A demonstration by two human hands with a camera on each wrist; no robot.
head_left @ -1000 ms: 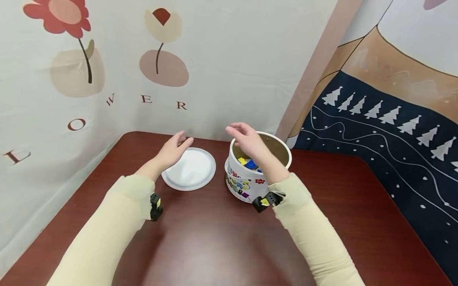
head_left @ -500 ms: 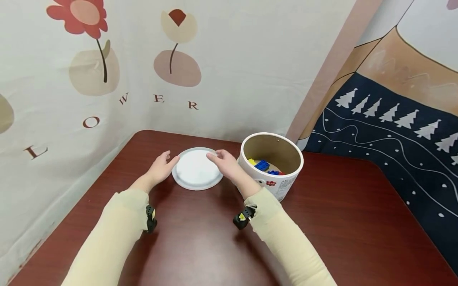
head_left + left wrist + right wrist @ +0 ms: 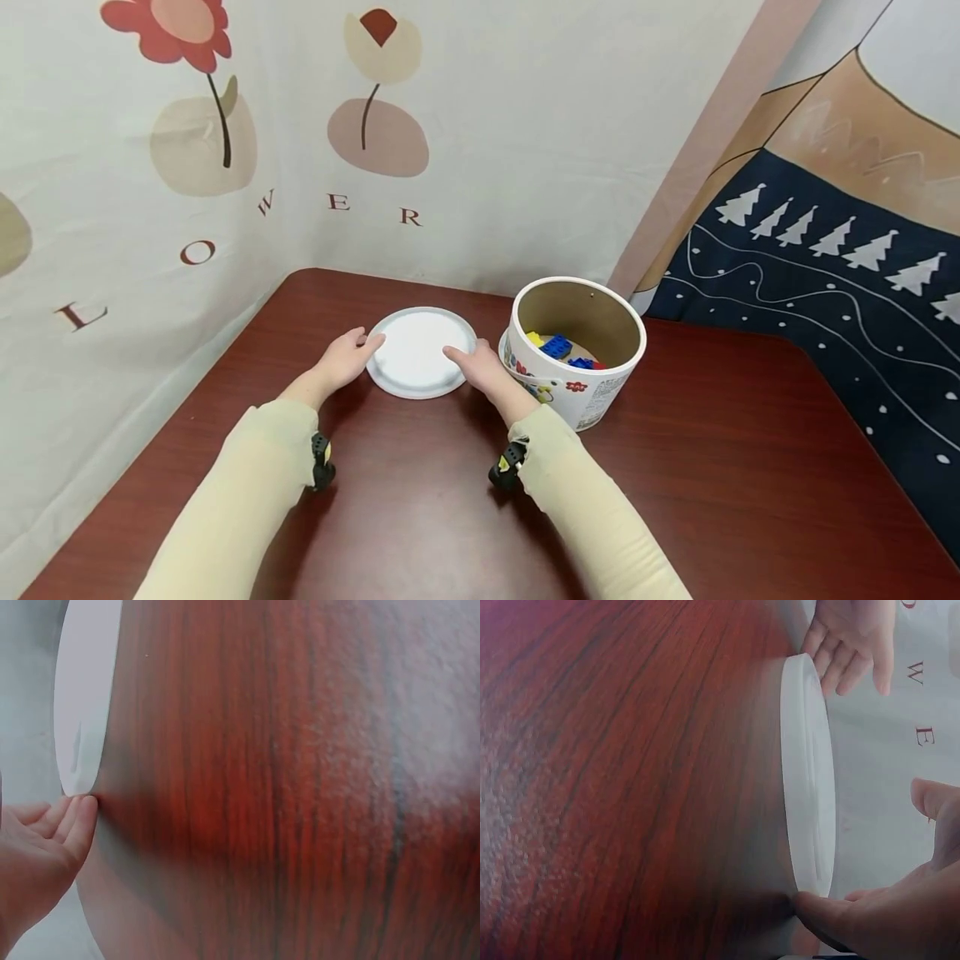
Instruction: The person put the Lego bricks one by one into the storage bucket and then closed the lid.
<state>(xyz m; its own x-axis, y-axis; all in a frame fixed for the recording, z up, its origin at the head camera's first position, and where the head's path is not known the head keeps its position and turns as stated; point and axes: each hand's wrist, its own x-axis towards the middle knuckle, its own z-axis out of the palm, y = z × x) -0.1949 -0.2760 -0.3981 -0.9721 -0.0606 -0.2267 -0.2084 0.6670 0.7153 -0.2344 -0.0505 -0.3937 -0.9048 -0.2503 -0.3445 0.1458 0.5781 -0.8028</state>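
A round white lid (image 3: pixel 422 354) lies on the brown table, in front of me and left of a white bucket (image 3: pixel 577 400). My left hand (image 3: pixel 343 358) is at the lid's left edge; in the left wrist view its fingertips (image 3: pixel 86 804) touch the rim. At the right edge is my right hand (image 3: pixel 483 371), and the right wrist view has its fingers against the rim with the thumb (image 3: pixel 930 796) raised away from the lid. Both hands' fingers look fairly straight. Inside the bucket are several toy building bricks (image 3: pixel 557 347), blue, yellow and red.
The bucket stands with its mouth up, just right of my right hand. Behind the table (image 3: pixel 420 500) hangs a pale cloth (image 3: pixel 510 167) printed with flowers and letters. A dark blue cloth (image 3: pixel 810 317) with white trees hangs at the right.
My right hand has moved from above the bucket, left and down to the lid's right edge. My left hand has lowered to the lid's left edge. The view has shifted slightly.
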